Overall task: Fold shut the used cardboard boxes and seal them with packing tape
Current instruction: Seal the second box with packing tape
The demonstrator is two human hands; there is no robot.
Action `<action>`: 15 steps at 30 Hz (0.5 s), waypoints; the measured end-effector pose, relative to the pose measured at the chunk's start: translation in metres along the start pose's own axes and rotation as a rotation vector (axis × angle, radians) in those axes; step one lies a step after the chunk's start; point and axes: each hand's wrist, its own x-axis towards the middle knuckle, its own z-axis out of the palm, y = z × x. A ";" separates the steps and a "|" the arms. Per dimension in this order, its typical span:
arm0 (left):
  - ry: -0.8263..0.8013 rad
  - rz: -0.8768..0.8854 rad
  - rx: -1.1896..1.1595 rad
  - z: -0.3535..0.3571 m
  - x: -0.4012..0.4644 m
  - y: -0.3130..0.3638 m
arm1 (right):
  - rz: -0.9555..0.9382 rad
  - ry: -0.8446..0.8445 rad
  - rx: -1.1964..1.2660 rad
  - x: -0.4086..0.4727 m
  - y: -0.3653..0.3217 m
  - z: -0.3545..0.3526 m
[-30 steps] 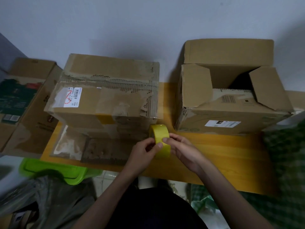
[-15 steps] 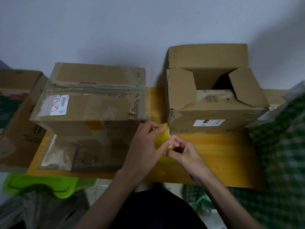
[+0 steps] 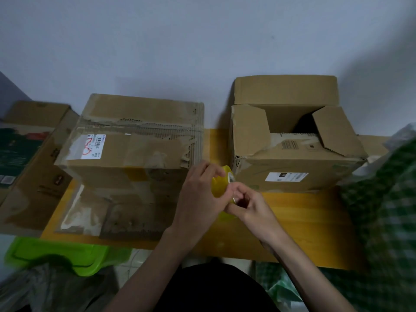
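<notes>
Here both hands — left [image 3: 198, 194], right [image 3: 249, 204] — grip the tape roll [image 3: 221, 184] between them.

- A plain pale grey-blue wall [image 3: 180, 41] fills the upper half of the view; it is bare and evenly lit, with a soft shadow in the upper right corner.
- A yellow wooden desk [image 3: 304, 221] stands against the wall, its near edge running across the lower part of the view.
- The light is dim and cool overall.
- Below the desk's near edge, pale floor [image 3: 135, 264] shows, blurred.
- A bright green plastic piece [image 3: 56, 255] sits low at the left, under the desk's edge.
- Green checked fabric [image 3: 387, 221] covers the right side.
</notes>
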 end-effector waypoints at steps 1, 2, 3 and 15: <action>0.009 0.002 0.012 0.000 0.000 0.000 | -0.012 -0.004 -0.012 0.000 -0.001 0.000; 0.022 0.004 0.018 -0.001 0.000 0.001 | -0.020 -0.014 -0.025 0.000 -0.003 0.001; 0.039 0.006 0.017 -0.001 0.000 0.001 | -0.025 -0.020 -0.036 0.001 -0.003 0.001; 0.108 0.058 0.071 -0.011 -0.002 0.006 | -0.058 -0.050 -0.044 0.001 -0.021 0.007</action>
